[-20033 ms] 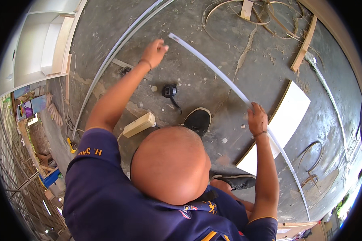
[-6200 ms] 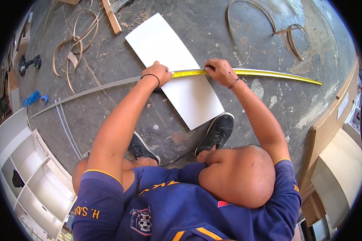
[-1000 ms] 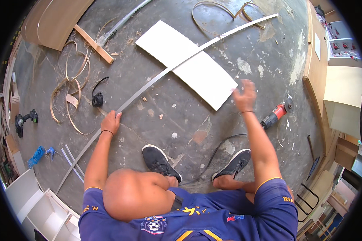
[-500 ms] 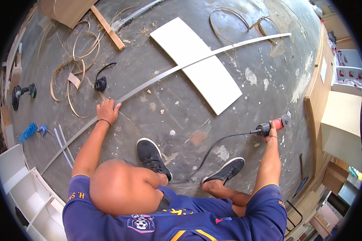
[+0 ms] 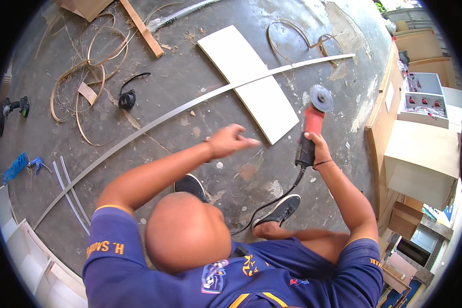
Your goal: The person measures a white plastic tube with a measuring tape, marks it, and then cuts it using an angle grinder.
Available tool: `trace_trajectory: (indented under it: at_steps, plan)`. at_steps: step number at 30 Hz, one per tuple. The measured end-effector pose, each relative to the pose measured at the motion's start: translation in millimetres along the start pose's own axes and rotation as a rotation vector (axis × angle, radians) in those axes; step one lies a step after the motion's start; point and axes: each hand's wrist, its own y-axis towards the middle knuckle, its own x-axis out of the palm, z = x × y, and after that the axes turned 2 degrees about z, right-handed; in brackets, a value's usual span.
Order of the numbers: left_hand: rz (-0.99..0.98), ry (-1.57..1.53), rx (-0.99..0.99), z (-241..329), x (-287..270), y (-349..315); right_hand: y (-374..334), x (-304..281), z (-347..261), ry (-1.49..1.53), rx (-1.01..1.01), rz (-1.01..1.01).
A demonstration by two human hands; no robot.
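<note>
My right hand (image 5: 318, 147) is wrapped round the dark body of a red-and-black angle grinder (image 5: 313, 121), lifted off the floor with its round disc (image 5: 321, 97) at the far end. A black cord (image 5: 274, 201) runs from its back down towards my feet. My left hand (image 5: 230, 141) hangs in the air left of the grinder, empty, with its fingers apart and a little blurred. Beyond it a long thin metal strip (image 5: 154, 122) lies across the floor, its right part resting on a white board (image 5: 251, 77). Neither hand touches the strip.
Coiled edging strips (image 5: 103, 72) and a black tape measure (image 5: 127, 99) lie at the far left, with a cordless drill (image 5: 16, 109) further out. A blue coiled air hose (image 5: 16, 168) is at the left. Wooden panels and a cabinet box (image 5: 421, 156) line the right side.
My left hand has let go of the metal strip and moved right. My right hand has raised the angle grinder and brought it inward, turning the disc away from me.
</note>
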Motion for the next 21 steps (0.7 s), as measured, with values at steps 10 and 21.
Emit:
trace_trajectory:
  at_steps: [10,21]
  plan:
    - [-0.121,-0.414,0.053,106,8,2,-17,152,-101,0.076,-0.082,-0.346]
    - [-0.179,-0.471,-0.143,90,2,-22,41,171,-53,0.37,0.218,-0.645]
